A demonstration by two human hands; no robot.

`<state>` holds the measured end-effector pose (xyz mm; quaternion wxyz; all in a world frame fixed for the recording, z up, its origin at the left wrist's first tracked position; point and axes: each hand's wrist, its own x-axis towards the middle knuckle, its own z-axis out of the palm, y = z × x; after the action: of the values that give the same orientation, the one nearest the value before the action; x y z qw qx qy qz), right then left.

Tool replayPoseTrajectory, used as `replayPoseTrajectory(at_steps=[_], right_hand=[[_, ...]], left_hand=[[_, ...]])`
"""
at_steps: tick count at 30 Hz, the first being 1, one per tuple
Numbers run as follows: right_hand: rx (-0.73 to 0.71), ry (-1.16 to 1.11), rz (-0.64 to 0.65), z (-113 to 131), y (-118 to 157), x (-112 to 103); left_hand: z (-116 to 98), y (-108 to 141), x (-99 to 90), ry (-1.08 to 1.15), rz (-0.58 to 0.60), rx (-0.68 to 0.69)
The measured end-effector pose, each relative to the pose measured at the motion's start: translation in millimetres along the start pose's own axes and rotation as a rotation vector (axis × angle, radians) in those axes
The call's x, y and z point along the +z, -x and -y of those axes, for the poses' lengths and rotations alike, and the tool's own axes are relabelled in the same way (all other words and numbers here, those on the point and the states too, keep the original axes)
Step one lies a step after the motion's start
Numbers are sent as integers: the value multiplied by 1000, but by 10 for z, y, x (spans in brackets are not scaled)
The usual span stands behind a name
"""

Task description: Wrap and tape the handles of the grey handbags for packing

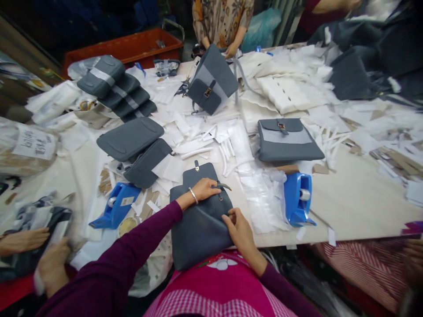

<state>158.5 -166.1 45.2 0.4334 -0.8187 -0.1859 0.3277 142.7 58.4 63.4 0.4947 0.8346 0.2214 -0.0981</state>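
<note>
A dark grey handbag [198,240] rests at the table's front edge, against my apron. Its flap [193,176] is turned up toward the far side, with a small metal clasp on its tab. My left hand [205,190] lies over the upper part of the bag, fingers closed on a thin curved strip [225,186]; whether this is a strap end or a tool I cannot tell. A small metal fitting [220,197] sits just below those fingers. At the bag's right edge, my right hand [240,225] grips the material between thumb and bent fingers.
Blue tape dispensers [299,198] stand left and right of me. Finished-looking grey bags [291,138] lie around, several stacked [115,86] at back left. Paper scraps and white padding [284,92] cover much of the table. Co-workers' hands [54,259] show at left and across the table.
</note>
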Motion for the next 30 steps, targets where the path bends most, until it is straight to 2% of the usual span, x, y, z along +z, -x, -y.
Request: replayPoseTrajectory(at_steps=[4,8,10,12,16,19,22,25,27,30], right_hand=[[34,194,63,9,264,-121],[66,298,138,-11,317,-290],[94,349,185,0,237,-335],[52,396,202,65,97,-324],[-74,419,95,332,-197,-131],[-104,373,24,469,-322,44],[-74,314,23,445,-402,115],[-6,275,71,359,-510,91],[11,272,102,326,-595,72],[-31,290,130,313,-706,80]], left_hand=[[60,-32,76,215,-118,-106],[107,-86,237,446,-240,-253],[116,-121,303,541,-265,-305],[121,-160,332,613,-287,-344],[143,-231,301,692,-334,-393],[180,-280,289,722,-356,-410],[231,-326,328,751,-360,-415],[272,-353,352,761,-351,-409],[278,-348,314,743,-339,-392],[233,-297,158,683,-299,-335]])
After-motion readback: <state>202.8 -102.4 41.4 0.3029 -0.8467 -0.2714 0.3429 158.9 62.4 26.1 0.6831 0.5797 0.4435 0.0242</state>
